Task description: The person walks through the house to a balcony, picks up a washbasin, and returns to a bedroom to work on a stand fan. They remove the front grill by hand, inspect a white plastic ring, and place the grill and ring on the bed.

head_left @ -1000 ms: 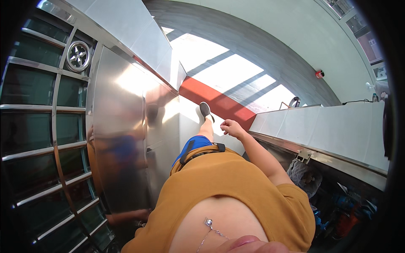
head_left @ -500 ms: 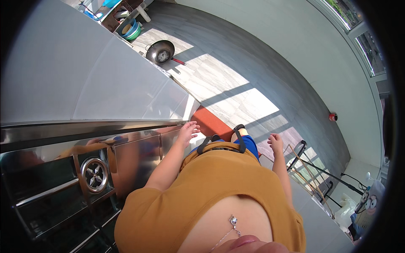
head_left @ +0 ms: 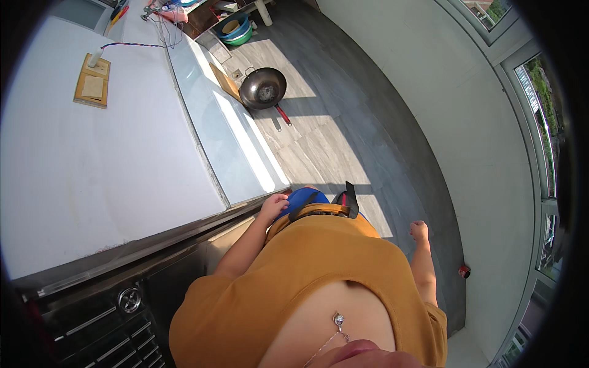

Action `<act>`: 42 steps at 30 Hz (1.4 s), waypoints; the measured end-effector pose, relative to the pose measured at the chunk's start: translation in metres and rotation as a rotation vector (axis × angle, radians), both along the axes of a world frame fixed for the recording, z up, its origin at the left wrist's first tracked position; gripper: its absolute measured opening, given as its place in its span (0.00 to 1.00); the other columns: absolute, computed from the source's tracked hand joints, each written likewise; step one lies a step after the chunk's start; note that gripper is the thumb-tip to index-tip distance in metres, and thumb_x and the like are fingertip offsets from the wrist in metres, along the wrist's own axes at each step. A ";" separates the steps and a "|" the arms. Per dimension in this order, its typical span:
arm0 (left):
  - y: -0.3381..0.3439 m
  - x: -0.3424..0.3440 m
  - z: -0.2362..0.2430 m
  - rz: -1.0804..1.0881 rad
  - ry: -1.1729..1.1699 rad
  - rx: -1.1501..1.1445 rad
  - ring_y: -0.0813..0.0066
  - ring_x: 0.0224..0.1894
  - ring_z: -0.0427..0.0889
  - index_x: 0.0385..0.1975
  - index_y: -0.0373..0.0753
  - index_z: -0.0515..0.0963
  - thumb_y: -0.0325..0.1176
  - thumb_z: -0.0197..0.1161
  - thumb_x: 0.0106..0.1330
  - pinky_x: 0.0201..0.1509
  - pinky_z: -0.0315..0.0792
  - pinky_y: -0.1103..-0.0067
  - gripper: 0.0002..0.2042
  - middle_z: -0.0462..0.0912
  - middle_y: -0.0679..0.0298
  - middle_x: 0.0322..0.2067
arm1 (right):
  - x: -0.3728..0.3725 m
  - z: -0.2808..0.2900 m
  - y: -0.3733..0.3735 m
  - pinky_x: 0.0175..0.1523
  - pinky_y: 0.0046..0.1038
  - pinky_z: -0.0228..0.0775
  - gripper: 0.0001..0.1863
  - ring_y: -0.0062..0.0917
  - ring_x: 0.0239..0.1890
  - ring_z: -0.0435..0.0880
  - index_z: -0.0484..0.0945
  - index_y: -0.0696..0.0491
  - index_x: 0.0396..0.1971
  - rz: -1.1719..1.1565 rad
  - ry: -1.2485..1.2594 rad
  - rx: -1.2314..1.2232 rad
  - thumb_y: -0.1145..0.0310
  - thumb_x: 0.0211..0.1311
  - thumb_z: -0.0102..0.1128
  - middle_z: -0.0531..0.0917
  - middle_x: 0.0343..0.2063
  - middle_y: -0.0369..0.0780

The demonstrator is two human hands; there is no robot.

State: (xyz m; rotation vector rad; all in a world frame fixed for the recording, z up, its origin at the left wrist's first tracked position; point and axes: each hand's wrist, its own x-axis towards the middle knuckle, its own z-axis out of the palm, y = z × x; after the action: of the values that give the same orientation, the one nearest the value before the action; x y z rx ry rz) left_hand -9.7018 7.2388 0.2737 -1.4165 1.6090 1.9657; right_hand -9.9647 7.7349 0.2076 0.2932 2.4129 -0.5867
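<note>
My left hand is beside my hip, near the edge of the wall, with its fingers loosely bent and nothing in them. On the other side, my right hand hangs away from my body in a loose fist, touching nothing. Ahead, a dark wok with a red handle stands tilted on the floor against the left wall, out of reach of both hands. A brown flat board leans behind it.
A dark metal door with a round star ornament is at lower left. The left wall carries a socket panel with a plugged-in cord. Stacked basins sit farther ahead. A red can lies by the right wall.
My view has moved forward past the doorway, so the wok is nearer. The rack of sticks and bags at right has left view. My right hand has swung outward; both hands' fingers are more curled.
</note>
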 end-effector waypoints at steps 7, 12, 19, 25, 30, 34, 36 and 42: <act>-0.048 -0.084 -0.013 0.356 -0.065 0.101 0.75 0.27 0.74 0.41 0.36 0.69 0.28 0.51 0.56 0.30 0.69 0.81 0.12 0.76 0.61 0.29 | -0.278 0.072 -0.235 0.28 0.20 0.67 0.11 0.18 0.21 0.75 0.74 0.59 0.33 0.087 0.362 -0.453 0.70 0.50 0.53 0.77 0.23 0.36; -0.133 -0.174 -0.051 0.390 -0.184 0.087 0.77 0.22 0.72 0.39 0.38 0.70 0.29 0.52 0.54 0.20 0.65 0.83 0.12 0.75 0.62 0.26 | -0.320 0.086 -0.369 0.38 0.24 0.69 0.15 0.24 0.31 0.78 0.73 0.58 0.36 0.575 0.282 -0.478 0.67 0.49 0.55 0.79 0.28 0.40; -0.288 -0.373 -0.036 0.163 -0.040 -0.098 0.81 0.23 0.71 0.38 0.37 0.71 0.31 0.53 0.53 0.20 0.63 0.85 0.12 0.74 0.67 0.26 | -0.377 0.055 -0.341 0.35 0.26 0.71 0.17 0.27 0.29 0.80 0.76 0.56 0.34 0.572 -0.154 -0.136 0.63 0.43 0.58 0.80 0.24 0.42; -0.354 -0.520 -0.015 0.116 0.044 -0.120 0.80 0.26 0.74 0.39 0.38 0.72 0.32 0.54 0.54 0.25 0.66 0.83 0.12 0.76 0.67 0.30 | -0.478 0.056 -0.338 0.14 0.25 0.61 0.09 0.24 0.12 0.71 0.73 0.58 0.26 -0.209 -0.161 -0.116 0.74 0.41 0.51 0.73 0.13 0.38; -0.388 -0.563 -0.083 0.141 0.074 0.007 0.79 0.24 0.75 0.37 0.36 0.73 0.32 0.58 0.52 0.24 0.67 0.83 0.13 0.76 0.66 0.26 | -0.614 0.036 -0.437 0.12 0.24 0.57 0.08 0.22 0.10 0.70 0.74 0.56 0.27 0.067 -0.284 -0.034 0.72 0.44 0.51 0.73 0.11 0.37; -0.431 -0.591 -0.063 0.131 -0.121 -0.182 0.78 0.22 0.75 0.36 0.35 0.74 0.33 0.59 0.51 0.22 0.67 0.83 0.13 0.77 0.64 0.25 | -0.756 0.008 -0.555 0.16 0.22 0.62 0.12 0.21 0.18 0.76 0.75 0.56 0.32 0.136 -0.289 -0.170 0.67 0.46 0.54 0.77 0.20 0.36; -0.449 -0.598 -0.044 0.294 -0.180 -0.205 0.77 0.23 0.75 0.37 0.35 0.74 0.32 0.58 0.50 0.23 0.68 0.83 0.14 0.77 0.62 0.27 | -0.832 0.023 -0.648 0.18 0.23 0.63 0.13 0.21 0.19 0.76 0.74 0.55 0.34 0.333 -0.207 -0.133 0.67 0.46 0.55 0.76 0.21 0.35; -0.488 -0.645 -0.012 0.580 -0.282 -0.038 0.76 0.26 0.75 0.41 0.37 0.72 0.30 0.55 0.53 0.26 0.67 0.82 0.14 0.76 0.65 0.29 | -0.972 0.090 -0.913 0.31 0.22 0.68 0.15 0.21 0.24 0.77 0.75 0.58 0.35 0.641 0.196 -0.442 0.66 0.48 0.53 0.79 0.25 0.38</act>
State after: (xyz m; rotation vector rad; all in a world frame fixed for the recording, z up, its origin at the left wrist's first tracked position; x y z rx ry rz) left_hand -10.3471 6.7511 0.2619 -2.2518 1.2033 1.8777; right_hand -10.9369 6.8220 0.2974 -0.7239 2.2868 -0.8358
